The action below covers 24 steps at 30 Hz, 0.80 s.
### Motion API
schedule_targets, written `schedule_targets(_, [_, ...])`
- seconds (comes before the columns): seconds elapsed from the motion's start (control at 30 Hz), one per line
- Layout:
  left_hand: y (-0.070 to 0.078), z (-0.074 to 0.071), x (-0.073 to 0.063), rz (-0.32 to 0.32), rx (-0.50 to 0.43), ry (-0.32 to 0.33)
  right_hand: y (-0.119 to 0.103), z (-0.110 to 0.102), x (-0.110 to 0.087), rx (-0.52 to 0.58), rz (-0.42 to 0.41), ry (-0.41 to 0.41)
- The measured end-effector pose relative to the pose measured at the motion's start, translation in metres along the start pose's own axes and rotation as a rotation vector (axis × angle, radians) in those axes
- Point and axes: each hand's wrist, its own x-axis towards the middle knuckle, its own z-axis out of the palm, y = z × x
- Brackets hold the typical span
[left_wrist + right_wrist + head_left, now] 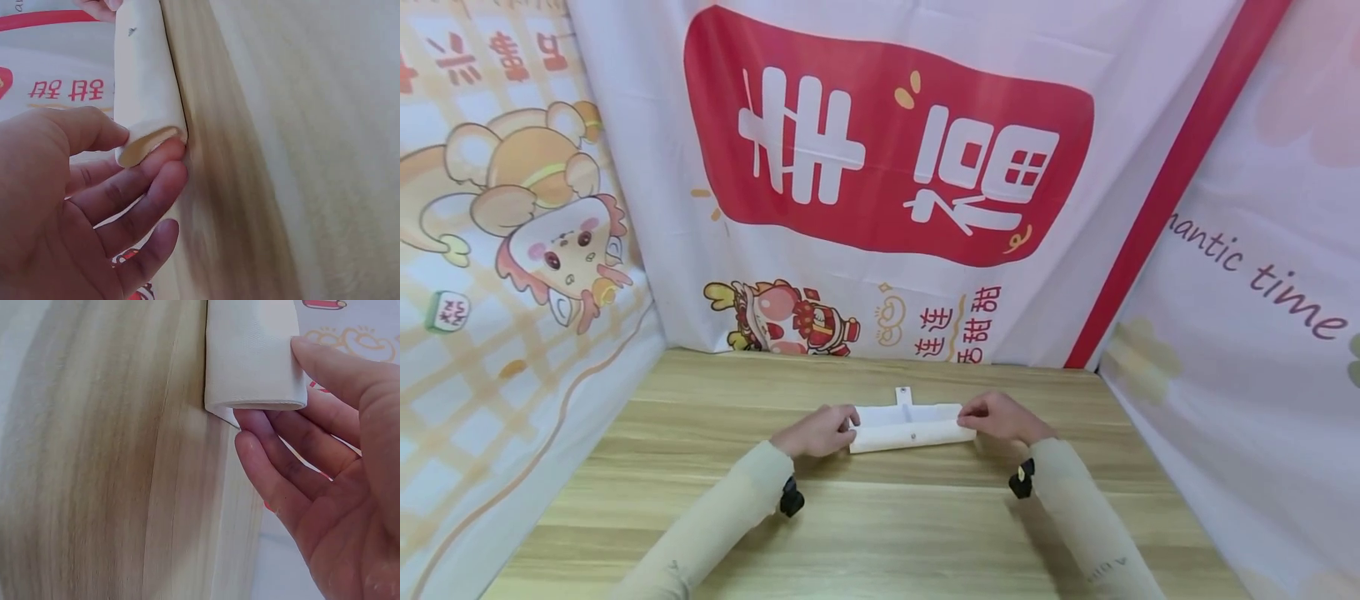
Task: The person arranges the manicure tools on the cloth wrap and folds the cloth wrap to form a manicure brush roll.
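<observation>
A white roll-up pouch lies across the wooden table, its near part folded over into a flattened roll with a small metal snap on the front. From its far side a short strap with another snap sticks out. My left hand pinches the left end, thumb on the roll's edge and fingertips at the open end of the roll in the left wrist view. At the right end my right hand holds the roll between thumb and fingers, the other fingers loosely bent beneath.
The wooden table reaches back to a white cloth backdrop with a large red printed panel. Printed cloths also hang at the left and the right. A dark wrist camera sits on the left sleeve, another on the right.
</observation>
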Motion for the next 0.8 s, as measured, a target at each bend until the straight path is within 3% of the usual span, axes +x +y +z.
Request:
schedule_targets(0.23, [-0.003, -0.003, 0.004, -0.068, 0.029, 0.037, 0.001, 0.005, 0.011, -0.019, 0.044, 0.043])
schedule_targets(0.37, [-0.006, -0.001, 0.009, -0.066, 0.056, 0.074, 0.001, 0.009, 0.016, -0.015, 0.037, 0.064])
schedule_targets(0.6, [-0.001, 0.006, 0.018, 0.100, 0.223, 0.196, 0.008, 0.019, 0.027, -0.034, 0.017, 0.093])
schedule_targets(0.8, [0.018, 0.013, 0.027, 0.205, 0.291, 0.180, 0.005, 0.020, 0.033, -0.026, 0.061, 0.077])
